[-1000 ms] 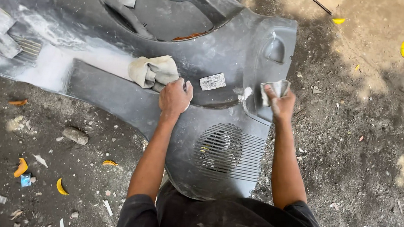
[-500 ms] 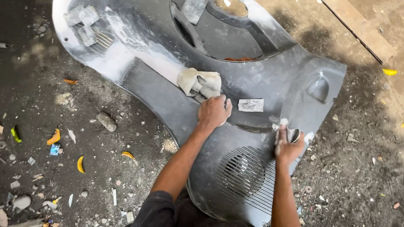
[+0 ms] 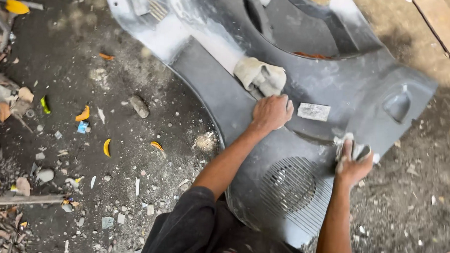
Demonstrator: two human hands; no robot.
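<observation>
Partly blurred — right hand (image 3: 352, 166) gripping sanding pad (image 3: 354, 147)

Both arms are stretched forward over the grey bumper panel (image 3: 284, 143). The left hand (image 3: 271, 112) rests knuckles-up on its middle, fingers curled under, forearm angled in from the lower left. The right hand (image 3: 352, 160) sits at the panel's right edge, fingers clenched around a sanding pad (image 3: 351, 147), wrist straight.

panel (image 3: 336, 85): lies on the floor (image 3: 134, 153)
rag (image 3: 260, 75): on the panel, behind the left hand (image 3: 271, 112)
paper piece (image 3: 314, 111): between both hands
</observation>
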